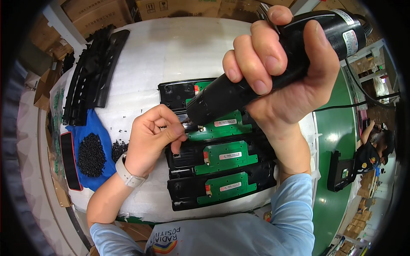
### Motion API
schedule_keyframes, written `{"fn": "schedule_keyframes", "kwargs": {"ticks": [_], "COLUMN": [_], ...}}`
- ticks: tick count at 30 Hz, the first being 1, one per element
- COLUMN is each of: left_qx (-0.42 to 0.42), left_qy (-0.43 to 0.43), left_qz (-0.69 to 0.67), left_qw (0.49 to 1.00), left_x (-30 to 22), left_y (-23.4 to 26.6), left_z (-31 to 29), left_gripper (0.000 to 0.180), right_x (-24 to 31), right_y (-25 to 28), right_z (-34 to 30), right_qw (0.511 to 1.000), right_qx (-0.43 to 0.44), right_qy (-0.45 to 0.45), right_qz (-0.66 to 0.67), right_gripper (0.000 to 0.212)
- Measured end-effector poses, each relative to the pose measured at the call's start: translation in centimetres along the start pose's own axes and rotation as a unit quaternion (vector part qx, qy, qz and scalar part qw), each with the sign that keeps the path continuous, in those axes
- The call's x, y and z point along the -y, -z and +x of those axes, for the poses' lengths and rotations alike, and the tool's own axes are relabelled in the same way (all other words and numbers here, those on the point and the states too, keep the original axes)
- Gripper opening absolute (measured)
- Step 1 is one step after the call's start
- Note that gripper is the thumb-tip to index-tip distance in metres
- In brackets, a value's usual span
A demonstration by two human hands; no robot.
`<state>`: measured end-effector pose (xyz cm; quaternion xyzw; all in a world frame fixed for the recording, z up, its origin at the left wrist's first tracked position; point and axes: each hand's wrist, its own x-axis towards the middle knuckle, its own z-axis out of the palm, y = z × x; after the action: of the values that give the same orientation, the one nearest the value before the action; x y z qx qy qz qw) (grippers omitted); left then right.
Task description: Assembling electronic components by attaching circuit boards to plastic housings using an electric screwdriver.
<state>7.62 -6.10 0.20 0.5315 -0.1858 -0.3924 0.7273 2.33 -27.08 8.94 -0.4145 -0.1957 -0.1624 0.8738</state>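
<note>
My right hand (277,72) is wrapped round a black electric screwdriver (226,96), its nose slanting down to the left. Below that nose lies a row of black plastic panels (181,187), each bearing a green circuit board (228,157) with a white label and a red connector. My left hand (158,128) is at the screwdriver's tip, over the left end of an upper panel. Its thumb and index finger are pinched together; a small dark bit shows by the fingers, too small to name. The screwdriver hides part of the two upper boards.
On a blue cloth (92,128) at the left lies a heap of black screws (90,155), beside a red-edged phone (70,160). Long black plastic strips (96,72) lie behind. A cable (363,102) runs off right across a green surface (335,145). Another person (376,145) is at far right.
</note>
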Motion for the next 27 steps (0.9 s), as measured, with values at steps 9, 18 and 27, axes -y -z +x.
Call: {"fn": "schedule_keyframes", "kwargs": {"ticks": [9,18,27], "left_qx": [0.000,0.020,-0.100], "left_qy": [0.001,-0.034,-0.006], "left_qz": [-0.001,-0.127,-0.050], "left_qw": [1.000,0.991,0.994], "left_x": [0.2,0.6,0.1], "left_y": [0.2,2.0,0.0], "left_z": [0.0,0.5,0.7], "left_gripper": [0.011,0.028,0.016], "right_x": [-0.5,-0.2,-2.2], "right_y": [-1.2,-1.1,2.6], "right_z": [-0.7,1.6,1.9], "right_qw": [0.993,0.967,0.968], "right_qx": [-0.031,-0.213,-0.034], "right_qy": [-0.014,-0.070,0.011], "right_qz": [0.111,-0.122,-0.248], "right_gripper": [0.038,0.024,0.016]}}
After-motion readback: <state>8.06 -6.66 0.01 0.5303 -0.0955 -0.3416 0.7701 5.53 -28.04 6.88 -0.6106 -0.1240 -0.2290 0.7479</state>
